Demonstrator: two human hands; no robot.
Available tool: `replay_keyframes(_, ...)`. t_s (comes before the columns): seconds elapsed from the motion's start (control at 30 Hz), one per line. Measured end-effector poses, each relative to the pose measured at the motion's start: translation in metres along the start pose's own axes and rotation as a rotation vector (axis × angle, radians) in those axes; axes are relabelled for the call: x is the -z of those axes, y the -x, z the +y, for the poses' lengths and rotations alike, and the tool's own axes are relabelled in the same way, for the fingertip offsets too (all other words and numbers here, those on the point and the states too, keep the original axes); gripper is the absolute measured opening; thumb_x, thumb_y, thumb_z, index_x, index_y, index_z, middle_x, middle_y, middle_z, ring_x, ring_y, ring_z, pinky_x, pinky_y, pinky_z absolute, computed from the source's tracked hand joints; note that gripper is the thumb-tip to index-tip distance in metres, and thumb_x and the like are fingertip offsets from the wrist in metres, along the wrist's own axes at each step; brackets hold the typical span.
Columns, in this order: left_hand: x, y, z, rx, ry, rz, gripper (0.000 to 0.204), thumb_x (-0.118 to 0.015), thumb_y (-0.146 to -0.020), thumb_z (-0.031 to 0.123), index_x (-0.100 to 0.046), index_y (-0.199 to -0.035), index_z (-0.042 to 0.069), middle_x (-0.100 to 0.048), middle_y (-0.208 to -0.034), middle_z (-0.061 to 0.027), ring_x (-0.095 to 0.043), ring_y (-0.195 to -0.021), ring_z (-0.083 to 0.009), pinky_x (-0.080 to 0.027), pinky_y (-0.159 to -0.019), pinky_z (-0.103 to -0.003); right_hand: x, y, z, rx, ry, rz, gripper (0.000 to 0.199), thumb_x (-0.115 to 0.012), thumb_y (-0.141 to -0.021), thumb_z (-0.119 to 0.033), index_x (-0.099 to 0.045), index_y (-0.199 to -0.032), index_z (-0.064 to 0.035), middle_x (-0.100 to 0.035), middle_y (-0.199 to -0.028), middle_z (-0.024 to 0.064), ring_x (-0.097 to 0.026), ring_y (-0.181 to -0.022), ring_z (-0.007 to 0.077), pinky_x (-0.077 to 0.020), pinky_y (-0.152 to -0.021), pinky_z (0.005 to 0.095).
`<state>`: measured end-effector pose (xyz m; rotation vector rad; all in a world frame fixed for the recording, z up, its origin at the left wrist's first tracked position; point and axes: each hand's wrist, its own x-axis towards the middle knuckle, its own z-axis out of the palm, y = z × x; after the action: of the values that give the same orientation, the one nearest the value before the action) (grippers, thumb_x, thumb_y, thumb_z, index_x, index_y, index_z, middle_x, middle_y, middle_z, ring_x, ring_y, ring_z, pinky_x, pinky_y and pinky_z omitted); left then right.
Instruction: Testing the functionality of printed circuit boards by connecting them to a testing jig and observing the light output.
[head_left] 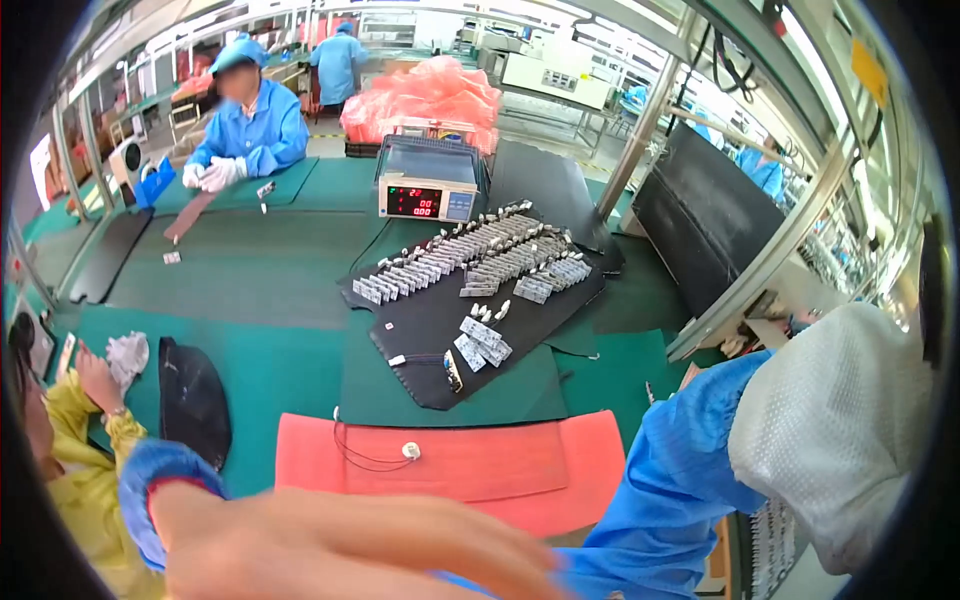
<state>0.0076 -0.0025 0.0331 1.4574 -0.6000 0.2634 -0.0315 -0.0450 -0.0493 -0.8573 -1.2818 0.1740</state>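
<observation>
My left hand [330,540], bare and blurred, reaches across the lower edge close to the camera. Its fingers are stretched toward the right, with nothing visible in them. At the far right my right hand [830,430] is raised in a white knit glove, its fingers hidden from view. Beyond my hands lies a pink-red mat [450,465] with a small round white part [411,451] and a thin dark wire. Farther off, a black mat [420,340] bears rows of small grey-white modules [410,275], a few loose modules [482,343] and a wired part [453,371].
A meter with red digits [430,190] stands behind the rows. Pink plastic bags [425,100] are heaped behind it. At left is a person in yellow [100,440]; across the table, a gloved person in blue [255,125]. A metal post [640,125] and black panel [705,215] stand right.
</observation>
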Motion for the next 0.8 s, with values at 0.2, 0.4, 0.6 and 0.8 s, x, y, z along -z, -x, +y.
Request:
replay_keyframes(0.2,-0.001,-0.04,0.035,0.165,0.178,-0.214,0.037,-0.044,-0.093,0.036,-0.055,-0.087,0.001,-0.06,-0.083,-0.0176,-0.059,-0.079,-0.0299,-0.049,-0.073,-0.043,0.039,-0.064,-0.026,0.214,0.216,0.13,0.017,-0.05,-0.08,-0.028,-0.046,-0.073,-0.0135,-0.044,-0.068,0.0012,-0.048,-0.064,0.02,-0.0381,-0.06,0.0331)
replay_keyframes(0.4,0.006,-0.007,-0.005,0.351,0.466,-0.262,0.036,-0.044,-0.093,0.035,-0.054,-0.087,0.001,-0.059,-0.082,-0.0174,-0.059,-0.078,-0.0299,-0.049,-0.073,-0.043,0.099,-0.069,-0.015,0.199,0.385,0.16,0.014,-0.05,-0.08,-0.023,-0.048,-0.076,-0.0105,-0.048,-0.07,0.0025,-0.05,-0.065,0.0189,-0.04,-0.06,0.0314)
replay_keyframes(0.6,0.004,0.076,-0.102,0.573,0.967,-0.218,0.034,-0.045,-0.092,0.033,-0.054,-0.087,0.001,-0.059,-0.081,-0.0173,-0.058,-0.078,-0.0299,-0.049,-0.073,-0.043,0.148,0.008,0.057,-0.042,0.534,0.177,0.012,-0.049,-0.08,-0.019,-0.051,-0.079,-0.0075,-0.051,-0.072,0.0038,-0.052,-0.066,0.0179,-0.0419,-0.06,0.0298)
replay_keyframes(0.8,-0.012,0.155,-0.106,0.675,1.335,-0.225,0.033,-0.045,-0.092,0.032,-0.053,-0.088,0.001,-0.059,-0.081,-0.0172,-0.058,-0.077,-0.0299,-0.049,-0.073,-0.043,0.15,0.046,0.091,-0.107,0.676,0.128,0.011,-0.048,-0.08,-0.014,-0.054,-0.082,-0.0045,-0.054,-0.075,0.0051,-0.055,-0.067,0.0168,-0.0438,-0.061,0.0281)
